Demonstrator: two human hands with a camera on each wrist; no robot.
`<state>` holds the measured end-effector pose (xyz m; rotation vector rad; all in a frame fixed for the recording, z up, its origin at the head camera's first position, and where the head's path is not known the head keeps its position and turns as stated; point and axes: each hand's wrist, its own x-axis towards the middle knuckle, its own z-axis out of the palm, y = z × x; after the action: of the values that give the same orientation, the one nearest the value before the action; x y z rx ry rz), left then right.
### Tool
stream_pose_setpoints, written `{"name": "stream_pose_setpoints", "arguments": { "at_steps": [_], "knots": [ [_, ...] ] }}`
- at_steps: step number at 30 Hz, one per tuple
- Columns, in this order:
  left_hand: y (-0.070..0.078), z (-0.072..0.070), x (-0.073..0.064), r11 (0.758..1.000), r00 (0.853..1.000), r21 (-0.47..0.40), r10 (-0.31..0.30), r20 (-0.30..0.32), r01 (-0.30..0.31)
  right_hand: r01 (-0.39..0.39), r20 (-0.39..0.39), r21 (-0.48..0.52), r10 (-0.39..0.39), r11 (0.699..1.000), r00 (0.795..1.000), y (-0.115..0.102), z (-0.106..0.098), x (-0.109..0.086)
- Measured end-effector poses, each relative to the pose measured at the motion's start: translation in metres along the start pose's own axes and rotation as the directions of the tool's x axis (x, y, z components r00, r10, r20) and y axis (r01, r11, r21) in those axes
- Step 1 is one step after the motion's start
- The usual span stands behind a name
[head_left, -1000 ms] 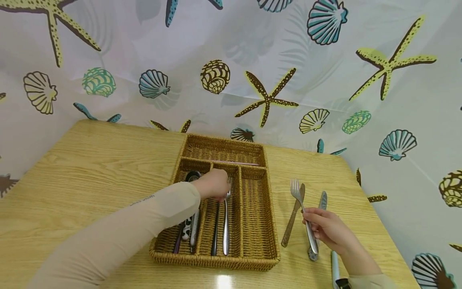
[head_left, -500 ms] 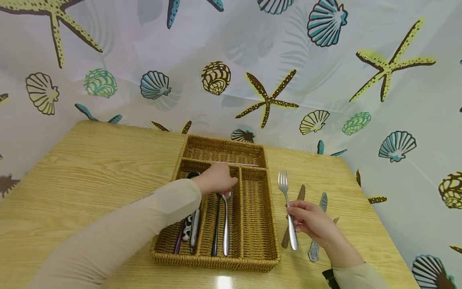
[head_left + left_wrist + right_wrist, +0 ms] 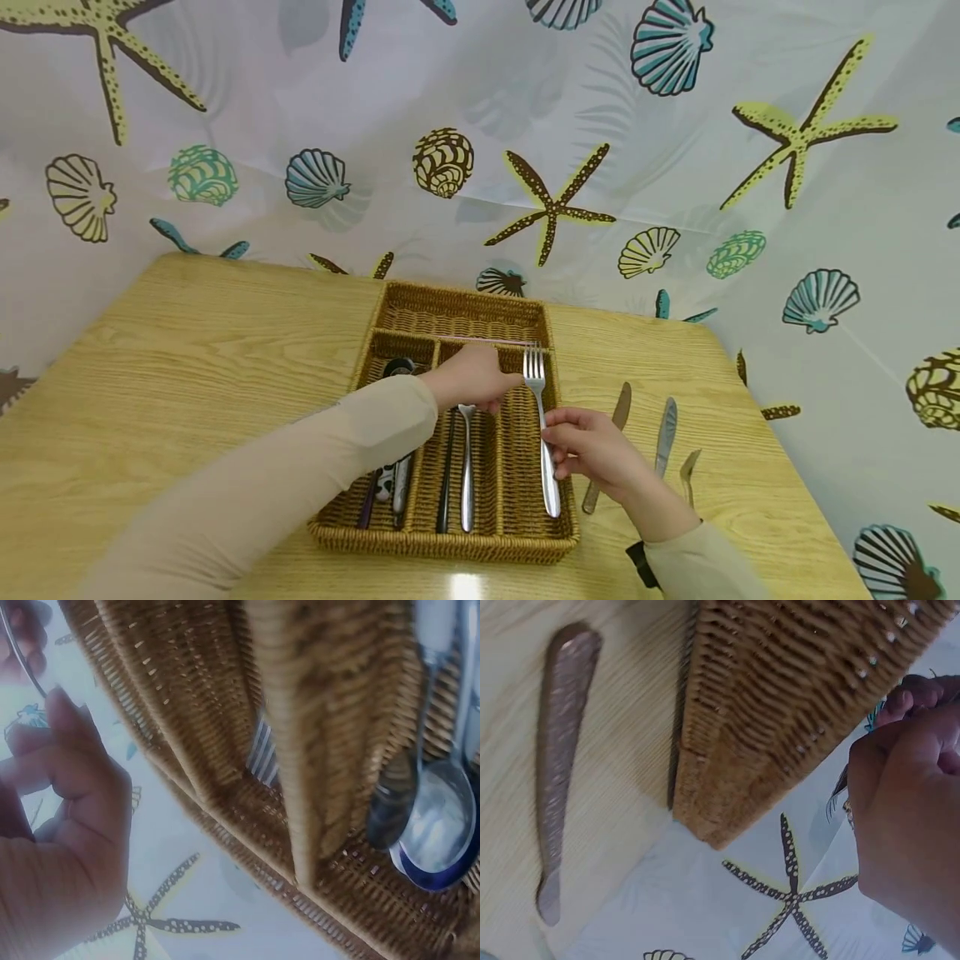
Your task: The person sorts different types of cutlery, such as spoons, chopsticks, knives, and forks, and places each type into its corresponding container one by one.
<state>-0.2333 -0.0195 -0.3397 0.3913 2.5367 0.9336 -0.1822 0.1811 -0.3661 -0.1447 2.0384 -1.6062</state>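
My right hand (image 3: 592,454) pinches a silver fork (image 3: 551,492) by its handle, tines up, over the right compartment of a wicker cutlery basket (image 3: 442,546). My left hand (image 3: 474,379) hovers above the middle compartment, fingers bent and thumb reaching toward the fork's neck. In the left wrist view the thumb tip is right at a thin metal edge (image 3: 26,664); no utensil shows inside the curl of the fingers. Below that hand lie a fork (image 3: 467,483) with a silver handle and a dark-handled utensil (image 3: 445,492). Spoons (image 3: 439,817) fill the left compartment, partly hidden by my sleeve.
Right of the basket, two table knives (image 3: 622,407) (image 3: 667,429) and another slim metal utensil (image 3: 690,471) lie on the wooden table (image 3: 240,333). A thin pink stick (image 3: 480,339) rests in the back compartment. Behind the table hangs a shell-patterned cloth (image 3: 390,100).
The right hand has carried the fork left, from above the knives to over the basket's right compartment. The left hand has shifted slightly right, its thumb now extended toward the fork.
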Motion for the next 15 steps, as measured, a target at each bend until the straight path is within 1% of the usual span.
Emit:
{"name": "stream_pose_setpoints", "arguments": {
  "at_steps": [5,8,12,15],
  "knots": [
    [0.002,0.008,0.002,1.0,1.0,-0.016,0.007,0.009,-0.007,0.007,0.021,0.005,-0.007,1.0,1.0,-0.004,0.015,0.007],
    [0.002,0.012,0.003,1.0,1.0,-0.027,0.014,-0.005,-0.014,0.011,0.021,0.005,-0.011,1.0,1.0,-0.006,0.022,0.01],
    [0.002,0.013,0.003,0.998,1.0,-0.065,0.007,-0.017,-0.008,0.012,0.006,0.005,-0.012,1.0,1.0,-0.008,0.028,0.012],
    [0.001,0.012,0.004,0.995,1.0,-0.1,-0.009,-0.009,0.008,0.01,0.005,0.004,-0.01,1.0,1.0,-0.009,0.029,0.013]
  ]
}}
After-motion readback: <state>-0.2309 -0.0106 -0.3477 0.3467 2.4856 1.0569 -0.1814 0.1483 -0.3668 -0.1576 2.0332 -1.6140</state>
